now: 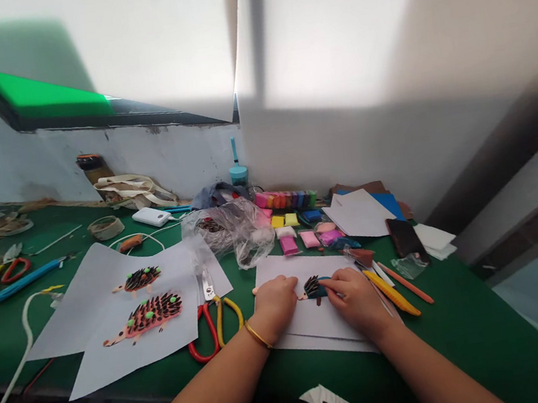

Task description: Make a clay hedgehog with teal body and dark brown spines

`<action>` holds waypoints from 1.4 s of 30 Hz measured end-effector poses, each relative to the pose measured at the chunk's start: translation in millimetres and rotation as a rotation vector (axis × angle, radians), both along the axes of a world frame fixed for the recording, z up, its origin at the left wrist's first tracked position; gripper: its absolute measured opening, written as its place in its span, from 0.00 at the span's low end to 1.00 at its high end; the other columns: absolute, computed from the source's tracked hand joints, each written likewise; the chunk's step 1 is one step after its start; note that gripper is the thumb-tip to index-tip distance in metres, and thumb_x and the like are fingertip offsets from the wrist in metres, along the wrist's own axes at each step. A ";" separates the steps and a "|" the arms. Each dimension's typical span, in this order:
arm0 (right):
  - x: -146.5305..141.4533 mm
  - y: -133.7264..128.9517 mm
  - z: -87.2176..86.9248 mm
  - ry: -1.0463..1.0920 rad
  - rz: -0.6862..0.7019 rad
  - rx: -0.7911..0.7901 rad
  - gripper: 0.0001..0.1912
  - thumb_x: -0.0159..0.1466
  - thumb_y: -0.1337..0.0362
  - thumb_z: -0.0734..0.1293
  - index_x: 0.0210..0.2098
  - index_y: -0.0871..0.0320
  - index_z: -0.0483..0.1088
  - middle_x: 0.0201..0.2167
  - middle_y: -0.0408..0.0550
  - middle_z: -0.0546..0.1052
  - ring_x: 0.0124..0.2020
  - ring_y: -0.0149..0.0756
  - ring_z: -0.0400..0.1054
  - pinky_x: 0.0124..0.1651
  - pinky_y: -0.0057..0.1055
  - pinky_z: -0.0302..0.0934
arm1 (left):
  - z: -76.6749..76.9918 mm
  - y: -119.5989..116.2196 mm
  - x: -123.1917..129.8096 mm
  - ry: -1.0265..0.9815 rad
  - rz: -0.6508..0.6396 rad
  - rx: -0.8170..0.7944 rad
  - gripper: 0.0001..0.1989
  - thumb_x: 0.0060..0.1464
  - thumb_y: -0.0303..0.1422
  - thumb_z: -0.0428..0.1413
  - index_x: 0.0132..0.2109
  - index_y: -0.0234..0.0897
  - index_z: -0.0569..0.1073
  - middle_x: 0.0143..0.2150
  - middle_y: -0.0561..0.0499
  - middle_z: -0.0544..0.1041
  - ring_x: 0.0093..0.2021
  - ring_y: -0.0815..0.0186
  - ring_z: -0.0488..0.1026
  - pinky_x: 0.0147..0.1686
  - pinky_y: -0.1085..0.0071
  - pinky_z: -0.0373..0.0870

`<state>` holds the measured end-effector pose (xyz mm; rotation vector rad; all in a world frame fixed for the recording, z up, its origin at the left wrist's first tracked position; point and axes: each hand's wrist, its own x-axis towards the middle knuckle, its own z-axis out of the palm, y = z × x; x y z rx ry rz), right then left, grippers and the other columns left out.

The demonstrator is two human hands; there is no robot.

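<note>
A small hedgehog figure point(313, 286) with a blue body and black spikes lies on white paper point(312, 326) between my hands. My left hand point(278, 304) rests on the paper at the figure's left, fingers curled together near its snout; nothing can be made out in them. The fingertips of my right hand point(354, 296) are pinched at the blue body's right part, and whatever they hold is too small to name. Two finished-looking hedgehogs, one brown point(140, 281) and one pink point(152, 314), lie on sheets at the left.
Red-and-yellow scissors point(214, 314) lie left of my left hand. A yellow cutter point(392, 292) and an orange stick point(406, 282) are at the right. Colored clay packets point(289, 245) and a clear plastic bag point(232, 227) sit behind. Pliers, a white cable point(27, 325) and a phone point(406, 238) lie farther out.
</note>
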<state>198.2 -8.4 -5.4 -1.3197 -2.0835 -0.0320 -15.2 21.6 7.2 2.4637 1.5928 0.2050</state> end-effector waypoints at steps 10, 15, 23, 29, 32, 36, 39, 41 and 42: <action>-0.4 0.6 -1.8 0.000 -0.004 -0.006 0.12 0.63 0.70 0.64 0.41 0.56 0.80 0.30 0.50 0.76 0.35 0.38 0.67 0.40 0.34 0.61 | 2.8 -0.7 -0.5 0.019 -0.006 -0.009 0.17 0.60 0.30 0.49 0.53 0.45 0.73 0.42 0.46 0.76 0.42 0.58 0.75 0.38 0.66 0.66; 0.1 1.3 -3.2 -0.005 -0.004 0.005 0.12 0.63 0.70 0.64 0.41 0.56 0.80 0.30 0.50 0.76 0.35 0.38 0.66 0.39 0.34 0.60 | 2.5 -0.8 0.3 0.017 0.007 -0.006 0.16 0.61 0.30 0.48 0.53 0.45 0.73 0.42 0.46 0.76 0.42 0.59 0.75 0.38 0.66 0.65; -0.2 1.8 -3.2 -0.012 0.006 0.012 0.13 0.63 0.70 0.64 0.41 0.55 0.80 0.30 0.50 0.76 0.34 0.38 0.67 0.38 0.34 0.61 | 0.9 -2.2 -0.2 0.001 0.005 0.007 0.17 0.60 0.30 0.48 0.53 0.45 0.73 0.42 0.46 0.75 0.41 0.58 0.74 0.39 0.65 0.65; -0.9 1.1 -2.2 -0.002 0.004 -0.008 0.13 0.63 0.70 0.64 0.41 0.55 0.80 0.31 0.50 0.76 0.35 0.39 0.67 0.40 0.35 0.62 | -1.8 -0.6 -0.5 -0.004 0.003 0.009 0.16 0.61 0.30 0.48 0.52 0.45 0.74 0.41 0.46 0.75 0.41 0.58 0.74 0.39 0.66 0.65; -1.4 0.7 -1.6 -0.001 0.001 -0.015 0.13 0.63 0.70 0.64 0.41 0.56 0.80 0.31 0.50 0.76 0.35 0.39 0.67 0.40 0.34 0.62 | -3.5 -0.2 -0.6 0.000 0.004 0.021 0.15 0.61 0.30 0.48 0.51 0.44 0.74 0.40 0.46 0.75 0.40 0.58 0.74 0.39 0.66 0.65; -1.4 0.2 -1.8 -0.005 0.007 -0.006 0.12 0.63 0.70 0.64 0.41 0.56 0.79 0.31 0.50 0.75 0.35 0.39 0.67 0.40 0.35 0.61 | -3.8 -0.8 -1.1 -0.012 0.001 0.026 0.15 0.60 0.30 0.49 0.51 0.44 0.74 0.41 0.46 0.76 0.41 0.58 0.75 0.39 0.65 0.66; -1.1 -0.2 -1.2 0.010 0.004 0.010 0.12 0.64 0.69 0.64 0.42 0.56 0.79 0.31 0.50 0.75 0.36 0.39 0.67 0.40 0.35 0.60 | -2.4 -1.2 -1.7 -0.103 0.025 0.016 0.17 0.60 0.28 0.49 0.52 0.43 0.74 0.44 0.46 0.77 0.44 0.59 0.75 0.44 0.66 0.66; -1.2 -0.7 -0.1 0.024 0.001 0.018 0.13 0.65 0.68 0.63 0.45 0.55 0.78 0.32 0.50 0.75 0.36 0.39 0.67 0.40 0.35 0.60 | -1.0 -1.3 -1.4 -0.271 0.049 0.035 0.18 0.60 0.27 0.47 0.54 0.43 0.73 0.49 0.47 0.77 0.48 0.60 0.74 0.49 0.66 0.66; -1.7 -1.0 0.6 0.032 0.003 0.025 0.13 0.65 0.68 0.63 0.46 0.55 0.77 0.32 0.50 0.75 0.37 0.40 0.67 0.40 0.36 0.60 | -0.2 -1.3 -0.8 -0.384 0.061 0.047 0.18 0.61 0.28 0.47 0.54 0.42 0.73 0.51 0.47 0.76 0.51 0.61 0.73 0.51 0.66 0.65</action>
